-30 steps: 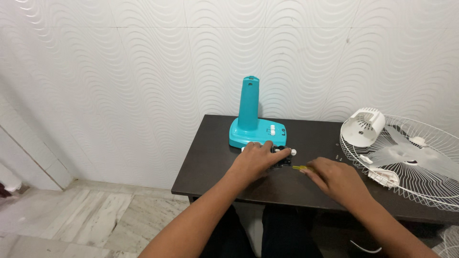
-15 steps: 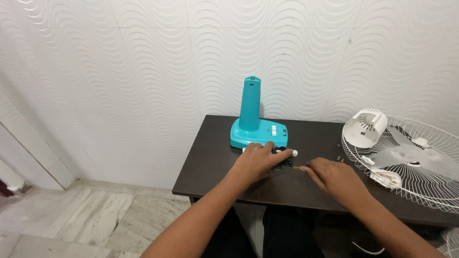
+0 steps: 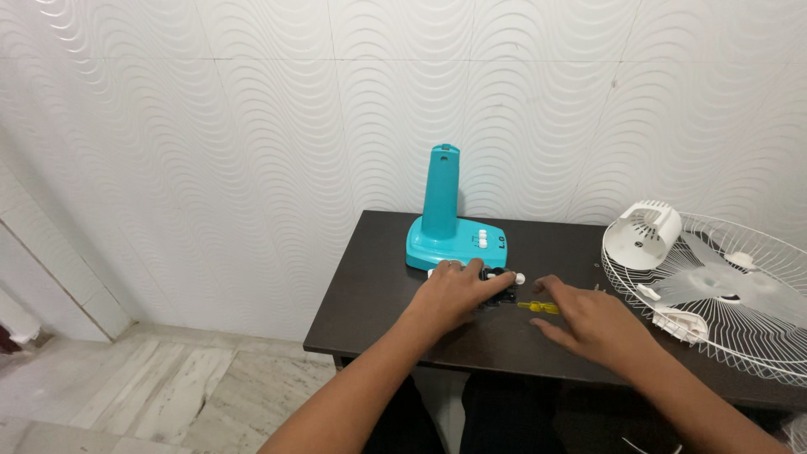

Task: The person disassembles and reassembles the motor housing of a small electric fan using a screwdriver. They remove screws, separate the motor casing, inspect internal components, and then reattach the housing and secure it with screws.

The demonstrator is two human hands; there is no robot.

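White wavy-textured wall tiles (image 3: 252, 126) are running behind a dark desk (image 3: 370, 286), with marbled floor (image 3: 126, 395) showing down left.

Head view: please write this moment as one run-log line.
left hand on black part | right hand beside yellow piece | teal fan base behind

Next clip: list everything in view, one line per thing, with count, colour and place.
Table: one, dark brown, against the wall.
Fan base: one, turquoise with an upright column, at the table's back edge.
Small part: one, black with a white tip, under the left hand's fingers.
Yellow piece: one, on the table between the hands.
Fan grille: one, white wire, lying flat at the table's right end, with white plastic parts on it.
Wall tiles: white, wavy.
Floor: pale marble.
Left hand: on the black part.
Right hand: flat, beside the yellow piece.
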